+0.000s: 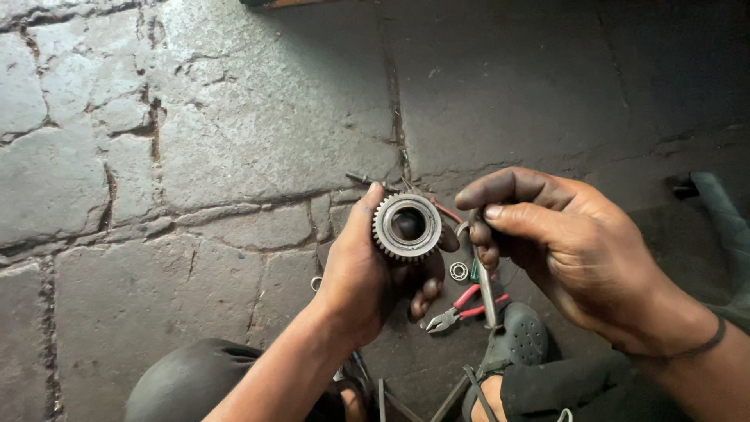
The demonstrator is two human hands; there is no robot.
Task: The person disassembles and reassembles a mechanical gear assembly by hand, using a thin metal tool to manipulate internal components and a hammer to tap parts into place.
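Observation:
My left hand (367, 273) grips a round toothed metal gear (407, 227) with a hollow centre, its open face turned up toward me. My right hand (562, 242) is closed around a thin grey metal tool (486, 285) that hangs downward; a small metal ring (462, 229) sits at its top, right beside the gear. Both hands are dark with grease and hover above the stone floor.
On the cracked stone floor (234, 156) below the hands lie red-handled pliers (461, 309) and a small round bearing (458, 271). A dark perforated shoe (519, 336) is at the bottom, my knee (195, 379) at lower left. Thin metal rods (391, 402) lie by the feet.

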